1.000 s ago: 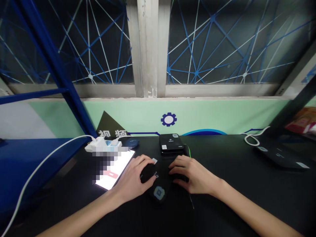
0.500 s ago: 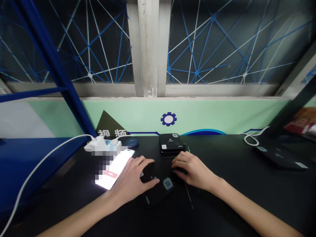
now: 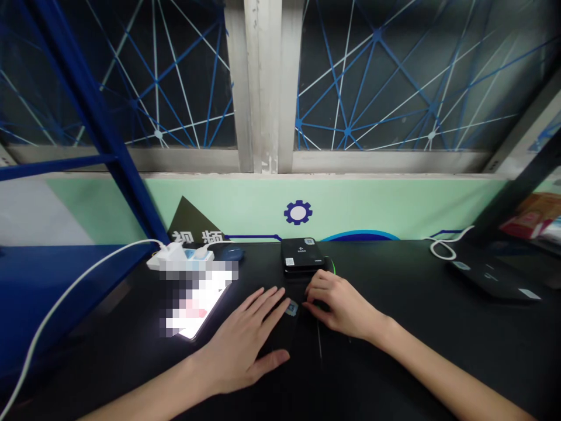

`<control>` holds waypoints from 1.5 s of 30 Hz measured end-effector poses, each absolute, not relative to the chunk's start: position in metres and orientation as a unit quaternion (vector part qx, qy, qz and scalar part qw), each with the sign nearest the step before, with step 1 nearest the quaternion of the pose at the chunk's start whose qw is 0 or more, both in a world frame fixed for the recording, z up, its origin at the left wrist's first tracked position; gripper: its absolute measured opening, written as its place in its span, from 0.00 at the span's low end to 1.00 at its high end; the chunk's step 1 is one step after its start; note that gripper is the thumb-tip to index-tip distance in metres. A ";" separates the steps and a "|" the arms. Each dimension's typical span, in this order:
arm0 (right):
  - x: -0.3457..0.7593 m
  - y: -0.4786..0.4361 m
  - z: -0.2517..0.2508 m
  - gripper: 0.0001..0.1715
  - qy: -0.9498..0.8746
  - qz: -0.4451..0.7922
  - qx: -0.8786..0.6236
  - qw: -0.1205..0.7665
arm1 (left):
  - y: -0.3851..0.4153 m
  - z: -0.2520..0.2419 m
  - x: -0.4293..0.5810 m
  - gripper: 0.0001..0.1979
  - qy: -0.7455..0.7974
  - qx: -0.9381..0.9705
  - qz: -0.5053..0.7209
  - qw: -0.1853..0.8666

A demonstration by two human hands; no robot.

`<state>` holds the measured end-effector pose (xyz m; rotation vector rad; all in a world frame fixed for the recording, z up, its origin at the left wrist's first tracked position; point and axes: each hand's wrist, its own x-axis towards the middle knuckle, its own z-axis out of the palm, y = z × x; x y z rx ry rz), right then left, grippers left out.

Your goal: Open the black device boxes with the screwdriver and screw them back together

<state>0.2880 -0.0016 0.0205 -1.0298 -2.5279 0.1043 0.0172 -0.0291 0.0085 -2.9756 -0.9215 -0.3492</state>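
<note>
One left hand (image 3: 241,339): grip loose, fingers splayed over a dark device (image 3: 288,324).
Right hand (image 3: 337,301): fingers curled — grip's contents, if any, hidden.
Dark device: between the hands, before a black box (image 3: 302,252) on the worktop (image 3: 407,275).

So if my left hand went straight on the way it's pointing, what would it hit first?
Probably the stickered black box ahead, though the right hand sits close beside that line and could be brushed first; depth is unclear.
</note>
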 end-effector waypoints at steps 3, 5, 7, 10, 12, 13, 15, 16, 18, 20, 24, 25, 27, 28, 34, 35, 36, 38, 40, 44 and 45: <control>0.287 -0.003 0.020 0.10 -0.909 0.033 -0.365 0.200 | -0.031 0.000 0.021 0.38 -0.330 -0.937 -0.108 0.030; 0.287 -0.003 0.019 0.11 -0.910 0.029 -0.363 0.198 | -0.030 -0.007 0.023 0.40 -0.349 -0.929 -0.116 0.043; 0.287 -0.003 0.019 0.11 -0.911 0.027 -0.361 0.199 | -0.028 -0.013 0.025 0.40 -0.365 -0.919 -0.136 0.061; 0.288 -0.003 0.019 0.11 -0.912 0.025 -0.358 0.198 | -0.022 -0.018 0.028 0.39 -0.390 -0.905 -0.150 0.080; 0.288 -0.003 0.019 0.12 -0.913 0.019 -0.359 0.193 | -0.018 -0.018 0.028 0.39 -0.406 -0.899 -0.140 0.084; 0.287 -0.003 0.019 0.12 -0.914 0.013 -0.360 0.187 | -0.017 -0.018 0.028 0.38 -0.413 -0.897 -0.136 0.085; 0.286 -0.005 0.019 0.13 -0.917 -0.004 -0.359 0.171 | -0.013 -0.018 0.028 0.37 -0.423 -0.891 -0.139 0.090; 0.286 -0.006 0.019 0.13 -0.919 -0.014 -0.358 0.163 | -0.011 -0.019 0.027 0.36 -0.429 -0.887 -0.144 0.093; 0.285 -0.007 0.018 0.14 -0.923 -0.028 -0.354 0.148 | -0.006 -0.020 0.026 0.33 -0.438 -0.881 -0.150 0.098; 0.284 -0.008 0.018 0.14 -0.925 -0.035 -0.352 0.137 | 0.000 -0.022 0.026 0.32 -0.453 -0.873 -0.150 0.103; 0.285 -0.009 0.018 0.14 -0.926 -0.038 -0.352 0.134 | 0.015 -0.023 0.031 0.32 -0.476 -0.862 -0.138 0.102; 0.285 -0.009 0.018 0.14 -0.926 -0.038 -0.352 0.134 | 0.019 -0.023 0.032 0.33 -0.484 -0.858 -0.134 0.105; 0.285 -0.009 0.019 0.15 -0.927 -0.037 -0.348 0.135 | 0.027 -0.023 0.035 0.33 -0.493 -0.853 -0.132 0.106; 0.285 -0.009 0.019 0.15 -0.927 -0.037 -0.347 0.136 | 0.031 -0.023 0.037 0.32 -0.493 -0.853 -0.135 0.106; 0.284 -0.011 0.021 0.15 -0.927 -0.035 -0.347 0.138 | 0.054 -0.023 0.043 0.28 -0.483 -0.858 -0.143 0.101; 0.284 -0.011 0.021 0.15 -0.927 -0.034 -0.347 0.139 | 0.057 -0.023 0.044 0.28 -0.485 -0.857 -0.145 0.095; 0.284 -0.011 0.022 0.15 -0.927 -0.034 -0.347 0.138 | 0.061 -0.023 0.044 0.28 -0.487 -0.856 -0.145 0.092; 0.284 -0.012 0.022 0.15 -0.927 -0.032 -0.346 0.138 | 0.066 -0.023 0.046 0.28 -0.492 -0.854 -0.144 0.088; 0.284 -0.012 0.022 0.15 -0.928 -0.033 -0.346 0.137 | 0.070 -0.022 0.047 0.28 -0.495 -0.853 -0.144 0.085; 0.285 -0.012 0.021 0.15 -0.928 -0.035 -0.345 0.138 | 0.078 -0.021 0.048 0.28 -0.499 -0.851 -0.144 0.082; 0.285 -0.011 0.020 0.15 -0.928 -0.035 -0.345 0.139 | 0.080 -0.021 0.048 0.28 -0.499 -0.851 -0.143 0.082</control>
